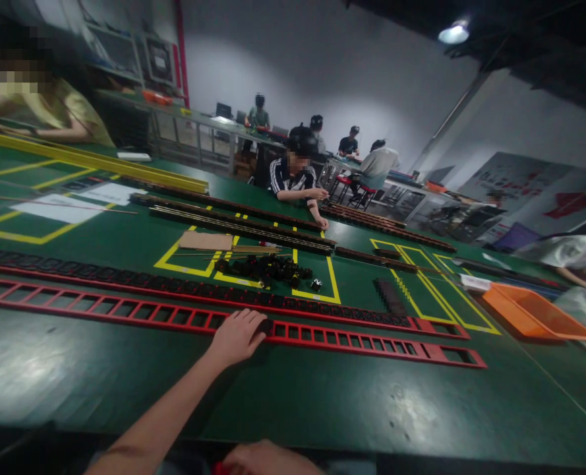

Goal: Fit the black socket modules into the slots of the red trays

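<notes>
My left hand (237, 338) reaches out over the green table and lies on the nearer red slotted rail (352, 343). Its fingers are stretched out together, and the fingertips touch a small black part (269, 325) sitting in the rail. A second red rail (124, 280), filled with black parts, runs parallel just behind. A heap of loose black parts (267, 269) lies beyond it inside a yellow-taped box. My right hand (267, 460) shows only partly at the bottom edge, below the table's front edge. Its fingers are hidden, and a bit of something red shows beside it.
Long dark rails (243, 227) and a brown card (206, 241) lie farther back. An orange tray (534, 311) stands at the right. A yellow beam (95, 161) runs along the far left. A person in a striped top (295, 178) works opposite; others sit at left, right and behind.
</notes>
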Demonstrator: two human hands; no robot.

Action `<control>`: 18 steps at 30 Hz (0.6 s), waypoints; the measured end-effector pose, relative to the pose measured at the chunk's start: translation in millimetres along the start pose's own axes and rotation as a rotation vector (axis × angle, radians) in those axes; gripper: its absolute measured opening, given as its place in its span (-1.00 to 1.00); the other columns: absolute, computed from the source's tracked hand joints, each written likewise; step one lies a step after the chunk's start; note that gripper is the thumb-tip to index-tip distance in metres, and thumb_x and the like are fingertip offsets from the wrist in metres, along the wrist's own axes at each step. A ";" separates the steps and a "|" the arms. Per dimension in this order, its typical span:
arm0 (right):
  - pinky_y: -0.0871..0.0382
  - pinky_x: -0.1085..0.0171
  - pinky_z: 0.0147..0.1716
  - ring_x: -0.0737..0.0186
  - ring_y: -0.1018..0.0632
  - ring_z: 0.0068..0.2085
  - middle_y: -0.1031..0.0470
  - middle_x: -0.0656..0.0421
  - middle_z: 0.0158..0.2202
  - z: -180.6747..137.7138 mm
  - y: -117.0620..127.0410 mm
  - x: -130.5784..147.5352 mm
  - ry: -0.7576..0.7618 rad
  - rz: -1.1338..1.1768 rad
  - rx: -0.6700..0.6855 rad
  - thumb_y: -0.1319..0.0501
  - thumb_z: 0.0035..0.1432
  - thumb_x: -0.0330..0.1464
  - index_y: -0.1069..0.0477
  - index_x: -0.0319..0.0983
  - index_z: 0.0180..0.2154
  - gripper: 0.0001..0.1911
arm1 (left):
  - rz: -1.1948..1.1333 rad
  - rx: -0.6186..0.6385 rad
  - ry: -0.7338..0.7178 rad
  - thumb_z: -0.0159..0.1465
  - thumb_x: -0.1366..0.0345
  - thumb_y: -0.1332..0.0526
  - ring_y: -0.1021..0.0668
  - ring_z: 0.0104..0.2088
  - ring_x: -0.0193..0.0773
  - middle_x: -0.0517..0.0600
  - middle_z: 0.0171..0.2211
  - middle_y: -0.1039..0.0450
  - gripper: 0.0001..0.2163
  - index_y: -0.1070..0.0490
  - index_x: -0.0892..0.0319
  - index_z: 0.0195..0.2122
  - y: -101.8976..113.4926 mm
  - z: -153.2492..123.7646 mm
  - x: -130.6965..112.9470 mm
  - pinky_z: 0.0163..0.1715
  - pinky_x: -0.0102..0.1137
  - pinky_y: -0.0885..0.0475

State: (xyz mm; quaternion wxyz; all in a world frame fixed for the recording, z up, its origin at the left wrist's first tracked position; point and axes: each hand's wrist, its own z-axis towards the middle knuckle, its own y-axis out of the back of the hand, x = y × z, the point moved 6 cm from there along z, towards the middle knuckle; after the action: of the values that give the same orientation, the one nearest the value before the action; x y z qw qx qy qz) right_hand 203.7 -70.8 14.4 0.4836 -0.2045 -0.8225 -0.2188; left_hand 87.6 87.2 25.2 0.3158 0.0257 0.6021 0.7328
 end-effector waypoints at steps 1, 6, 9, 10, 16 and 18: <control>-0.46 0.30 -0.26 0.19 -0.61 -0.23 -0.61 0.31 -0.24 3.2 10.6 7.7 0.059 -0.060 -0.024 -0.41 0.06 -0.15 -0.56 0.06 -0.12 -0.70 | -0.002 -0.004 -0.003 0.38 0.21 -0.10 -0.48 0.02 -0.06 0.08 0.05 -0.49 -0.68 -0.37 0.11 0.12 0.6 -0.4 -0.3 0.04 -0.12 -0.35; -0.42 0.21 -0.16 0.17 -0.53 -0.19 -0.56 0.11 -0.21 26.1 123.5 49.8 0.305 -0.644 -0.780 -0.19 0.24 -0.39 -0.52 -0.19 -0.14 -0.82 | -0.010 -0.008 -0.013 0.34 0.32 -0.10 -0.47 0.03 -0.06 0.08 0.05 -0.49 -0.67 -0.35 0.14 0.13 3.0 -1.8 -2.4 0.04 -0.15 -0.34; -0.37 0.11 -0.01 0.08 -0.48 -0.06 -0.54 0.06 -0.13 50.5 156.0 47.3 0.372 -0.891 -0.839 -0.22 0.24 -0.41 -0.49 -0.20 -0.15 -0.86 | -0.004 -0.010 -0.012 0.31 0.33 -0.12 -0.48 0.01 -0.07 0.07 0.02 -0.49 -0.67 -0.36 0.12 0.10 4.4 -1.4 -3.5 0.04 -0.17 -0.34; -0.37 0.11 -0.01 0.07 -0.48 -0.05 -0.54 0.06 -0.12 56.4 159.9 42.7 0.395 -0.917 -0.831 -0.22 0.25 -0.40 -0.48 -0.20 -0.14 -0.86 | -0.001 -0.012 -0.009 0.32 0.32 -0.13 -0.48 0.00 -0.07 0.07 0.02 -0.49 -0.68 -0.36 0.12 0.10 4.8 -1.1 -3.6 0.04 -0.16 -0.34; -0.32 0.07 0.01 0.05 -0.47 -0.02 -0.54 0.04 -0.05 62.8 153.6 24.1 0.404 -0.950 -0.825 -0.17 0.31 -0.34 -0.44 -0.24 0.00 -0.74 | 0.007 0.005 0.003 0.33 0.28 -0.12 -0.48 -0.01 -0.05 0.08 0.01 -0.50 -0.71 -0.37 0.12 0.07 3.0 0.3 -1.8 0.01 -0.14 -0.35; -0.31 0.06 0.04 0.04 -0.47 -0.01 -0.54 0.04 -0.04 62.3 153.3 25.3 0.375 -0.942 -0.818 -0.18 0.30 -0.33 -0.43 -0.24 0.02 -0.72 | 0.002 0.012 0.002 0.33 0.29 -0.12 -0.48 -0.01 -0.05 0.08 0.01 -0.50 -0.70 -0.38 0.13 0.07 1.6 0.4 -0.8 0.00 -0.14 -0.35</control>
State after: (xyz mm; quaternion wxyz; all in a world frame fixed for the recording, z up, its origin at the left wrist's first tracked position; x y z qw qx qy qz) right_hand 232.3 92.8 34.4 0.3545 0.0521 -0.5760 -0.7347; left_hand 87.7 87.0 27.0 0.3141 0.0274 0.6069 0.7295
